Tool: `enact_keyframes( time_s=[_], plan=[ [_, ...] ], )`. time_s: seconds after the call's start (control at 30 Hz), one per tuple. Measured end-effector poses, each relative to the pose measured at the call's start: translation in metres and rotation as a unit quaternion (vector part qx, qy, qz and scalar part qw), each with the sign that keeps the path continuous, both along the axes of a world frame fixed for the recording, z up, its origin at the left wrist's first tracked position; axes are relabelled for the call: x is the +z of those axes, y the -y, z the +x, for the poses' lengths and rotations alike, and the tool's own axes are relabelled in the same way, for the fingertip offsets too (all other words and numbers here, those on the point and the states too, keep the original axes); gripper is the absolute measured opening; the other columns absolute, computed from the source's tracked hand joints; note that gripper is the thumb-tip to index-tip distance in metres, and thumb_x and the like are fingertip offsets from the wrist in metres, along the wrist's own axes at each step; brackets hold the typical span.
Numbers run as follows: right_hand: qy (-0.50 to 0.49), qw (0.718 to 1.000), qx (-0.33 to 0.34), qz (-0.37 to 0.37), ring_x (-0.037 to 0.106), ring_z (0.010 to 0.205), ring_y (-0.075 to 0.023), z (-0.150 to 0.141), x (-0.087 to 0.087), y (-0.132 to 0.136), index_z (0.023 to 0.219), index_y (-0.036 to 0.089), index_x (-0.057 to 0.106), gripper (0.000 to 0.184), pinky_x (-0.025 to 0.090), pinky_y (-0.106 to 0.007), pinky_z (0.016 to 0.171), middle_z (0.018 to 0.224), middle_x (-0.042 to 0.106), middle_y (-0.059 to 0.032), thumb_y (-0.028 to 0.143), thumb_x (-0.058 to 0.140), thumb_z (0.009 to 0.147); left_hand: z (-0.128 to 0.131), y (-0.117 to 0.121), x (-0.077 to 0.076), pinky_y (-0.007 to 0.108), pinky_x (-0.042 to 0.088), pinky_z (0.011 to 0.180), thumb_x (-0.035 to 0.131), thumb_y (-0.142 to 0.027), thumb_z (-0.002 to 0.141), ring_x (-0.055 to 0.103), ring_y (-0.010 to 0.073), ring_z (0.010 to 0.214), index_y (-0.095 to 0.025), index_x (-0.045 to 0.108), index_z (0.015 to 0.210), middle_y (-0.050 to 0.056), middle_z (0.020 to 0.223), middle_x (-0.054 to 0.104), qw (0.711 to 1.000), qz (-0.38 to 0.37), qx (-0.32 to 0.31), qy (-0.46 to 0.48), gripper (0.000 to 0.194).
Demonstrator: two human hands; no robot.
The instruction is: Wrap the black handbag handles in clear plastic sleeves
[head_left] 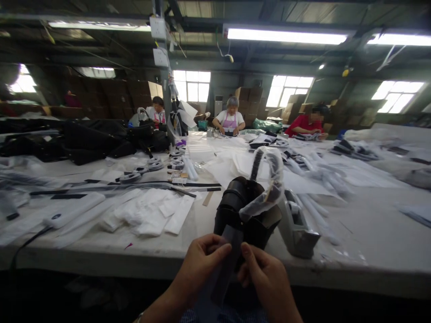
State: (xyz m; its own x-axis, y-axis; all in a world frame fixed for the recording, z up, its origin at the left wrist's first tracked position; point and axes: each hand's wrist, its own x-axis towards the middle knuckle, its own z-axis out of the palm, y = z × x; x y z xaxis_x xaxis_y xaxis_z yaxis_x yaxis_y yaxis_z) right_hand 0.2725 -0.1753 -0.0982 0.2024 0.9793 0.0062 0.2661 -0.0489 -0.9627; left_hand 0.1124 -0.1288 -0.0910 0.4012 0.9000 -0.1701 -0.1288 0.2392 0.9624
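Observation:
My left hand [198, 264] and my right hand [266, 280] meet at the table's near edge. Both pinch a translucent plastic sleeve [224, 260] that hangs down between them. The left thumb presses its top edge; the right thumb and fingers grip its right side. Just beyond the hands sit coiled black belts [240, 202] with a clear plastic bag [269, 190] draped over them and one black strap standing up. A grey tape dispenser [296, 224] stands right of the coils.
A long white table [370, 224] carries white bags [151, 213], black straps [134, 185], rolled belts [153, 165] and plastic sleeves. Black bags [101, 139] pile at far left. Three people work at the far end. Cardboard boxes stack along the back wall.

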Motion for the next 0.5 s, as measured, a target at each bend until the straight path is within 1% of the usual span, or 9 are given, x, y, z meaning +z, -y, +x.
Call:
enact_keyframes(
  time_s=[0.03, 0.1, 0.17, 0.23, 0.33, 0.5],
  plan=[
    [-0.017, 1.000, -0.003, -0.006, 0.060, 0.041, -0.0161, 0.001, 0.001, -0.002, 0.081, 0.016, 0.073, 0.052, 0.044, -0.024, 0.045, 0.048, 0.064, -0.0028, 0.064, 0.053, 0.086, 0.004, -0.004, 0.004, 0.024, 0.048, 0.061, 0.073, -0.043, 0.079, 0.067, 0.0189, 0.070, -0.014, 0.070, 0.090, 0.006, 0.078, 0.074, 1.000, 0.019, 0.003, -0.002, 0.031],
    [-0.056, 0.998, 0.000, -0.014, 0.058, 0.039, -0.0152, 0.002, 0.003, -0.007, 0.084, 0.014, 0.074, 0.054, 0.044, -0.023, 0.043, 0.047, 0.063, -0.0025, 0.065, 0.056, 0.083, 0.009, -0.012, 0.010, 0.026, 0.050, 0.066, 0.072, -0.042, 0.079, 0.068, 0.0208, 0.076, -0.015, 0.071, 0.091, 0.006, 0.083, 0.075, 0.997, 0.078, 0.023, -0.019, 0.029],
    [-0.094, 0.995, 0.003, -0.021, 0.056, 0.037, -0.0137, 0.001, 0.006, -0.012, 0.081, 0.013, 0.074, 0.054, 0.043, -0.022, 0.041, 0.046, 0.062, -0.0021, 0.066, 0.060, 0.080, 0.012, -0.018, 0.013, 0.027, 0.050, 0.072, 0.072, -0.040, 0.079, 0.068, 0.0222, 0.081, -0.015, 0.072, 0.089, 0.006, 0.084, 0.075, 0.987, 0.138, 0.053, -0.055, 0.026],
    [-0.121, 0.992, 0.000, -0.030, 0.054, 0.035, -0.0120, -0.002, 0.009, -0.018, 0.076, 0.012, 0.073, 0.055, 0.041, -0.020, 0.038, 0.044, 0.061, -0.0018, 0.066, 0.063, 0.077, 0.013, -0.022, 0.014, 0.028, 0.050, 0.075, 0.070, -0.039, 0.080, 0.067, 0.0232, 0.083, -0.015, 0.071, 0.087, 0.007, 0.084, 0.074, 0.980, 0.168, 0.071, -0.083, 0.025],
    [-0.136, 0.990, -0.002, -0.040, 0.051, 0.032, -0.0101, -0.006, 0.012, -0.026, 0.070, 0.012, 0.072, 0.055, 0.039, -0.018, 0.035, 0.042, 0.060, -0.0015, 0.067, 0.065, 0.073, 0.012, -0.022, 0.013, 0.029, 0.050, 0.074, 0.068, -0.041, 0.081, 0.067, 0.0230, 0.081, -0.015, 0.070, 0.088, 0.006, 0.083, 0.073, 0.981, 0.156, 0.083, -0.076, 0.027],
    [-0.117, 0.992, 0.022, -0.046, 0.048, 0.030, -0.0097, -0.013, 0.015, -0.037, 0.068, 0.013, 0.069, 0.050, 0.036, -0.017, 0.031, 0.038, 0.056, 0.0010, 0.063, 0.066, 0.074, 0.010, -0.022, 0.009, 0.028, 0.050, 0.072, 0.066, -0.044, 0.083, 0.066, 0.0215, 0.081, -0.016, 0.068, 0.093, 0.005, 0.085, 0.073, 0.986, 0.132, 0.095, -0.040, 0.029]
  ],
)
